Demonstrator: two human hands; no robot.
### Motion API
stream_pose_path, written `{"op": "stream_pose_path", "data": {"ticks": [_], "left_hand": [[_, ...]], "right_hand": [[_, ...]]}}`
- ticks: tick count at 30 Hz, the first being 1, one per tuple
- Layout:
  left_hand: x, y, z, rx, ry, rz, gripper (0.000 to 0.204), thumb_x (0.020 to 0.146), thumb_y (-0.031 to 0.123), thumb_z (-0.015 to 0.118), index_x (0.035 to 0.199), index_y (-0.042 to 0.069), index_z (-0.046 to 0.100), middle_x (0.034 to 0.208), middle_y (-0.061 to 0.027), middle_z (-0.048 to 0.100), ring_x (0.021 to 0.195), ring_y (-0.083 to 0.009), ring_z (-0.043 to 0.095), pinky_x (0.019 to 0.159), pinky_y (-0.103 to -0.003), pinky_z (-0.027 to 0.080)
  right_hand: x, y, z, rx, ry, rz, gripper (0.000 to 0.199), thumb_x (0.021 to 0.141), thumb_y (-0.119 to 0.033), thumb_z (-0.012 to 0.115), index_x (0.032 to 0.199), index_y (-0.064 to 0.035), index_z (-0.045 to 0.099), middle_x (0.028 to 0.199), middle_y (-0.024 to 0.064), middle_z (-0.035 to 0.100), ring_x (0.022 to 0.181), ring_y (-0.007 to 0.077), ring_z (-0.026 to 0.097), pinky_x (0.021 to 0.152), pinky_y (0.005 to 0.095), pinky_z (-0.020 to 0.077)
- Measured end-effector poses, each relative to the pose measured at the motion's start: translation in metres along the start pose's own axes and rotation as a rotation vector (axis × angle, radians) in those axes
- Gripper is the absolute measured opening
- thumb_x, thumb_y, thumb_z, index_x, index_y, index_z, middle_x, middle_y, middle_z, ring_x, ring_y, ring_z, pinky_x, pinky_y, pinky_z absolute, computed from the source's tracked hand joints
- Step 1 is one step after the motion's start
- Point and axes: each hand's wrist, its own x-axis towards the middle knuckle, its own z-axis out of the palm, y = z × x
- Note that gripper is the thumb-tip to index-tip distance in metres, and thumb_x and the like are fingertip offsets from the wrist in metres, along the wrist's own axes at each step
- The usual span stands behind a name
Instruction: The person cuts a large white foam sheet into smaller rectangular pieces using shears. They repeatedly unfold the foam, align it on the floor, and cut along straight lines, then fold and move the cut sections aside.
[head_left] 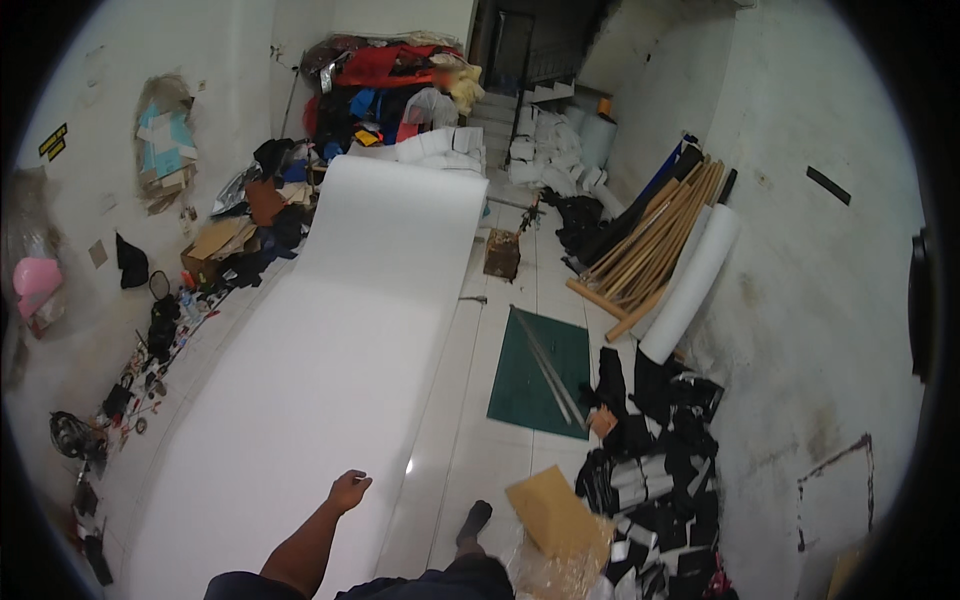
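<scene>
Resting on near end of long white sheet [330,330]: left hand [349,490], fingers loosely curled, palm down, gripping nothing. Sheet unrolled along floor, running away toward clothing pile [385,85]. Right hand out of view. Green cutting mat [530,380] right of sheet, apart. Cardboard piece [555,520] near foot [474,520].

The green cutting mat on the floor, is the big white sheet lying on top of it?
No, the green cutting mat lies apart on the tiles, to the right of the white sheet, with only long metal rulers on it.
</scene>
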Motion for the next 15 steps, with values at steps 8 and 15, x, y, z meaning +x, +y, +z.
{"op": "stream_pose_path", "data": {"ticks": [8, 15], "left_hand": [[0.204, -0.023, 0.064, 0.456, -0.150, -0.226, 0.050, 0.081, 0.047, 0.064, 0.103, 0.003, 0.068, 0.108, -0.0203, 0.065, 0.105, -0.0327, 0.060, 0.090, -0.040, 0.048], [0.283, 0.021, 0.117, 0.297, -0.241, -0.751, 0.055, 0.081, 0.050, 0.061, 0.101, -0.001, 0.068, 0.104, -0.0220, 0.066, 0.102, -0.0358, 0.062, 0.088, -0.040, 0.049]], "right_hand": [[0.216, -0.260, -0.116, -0.086, 0.007, -0.095, 0.024, 0.086, -0.025, 0.060, 0.090, -0.0014, 0.059, 0.071, 0.0101, 0.059, 0.059, 0.0184, 0.060, 0.050, 0.0334, 0.0496], [0.478, -0.560, -0.260, -0.009, 0.290, -0.354, 0.028, 0.087, -0.027, 0.059, 0.079, 0.0002, 0.059, 0.061, 0.0088, 0.057, 0.052, 0.0172, 0.058, 0.048, 0.0349, 0.0480]]}}
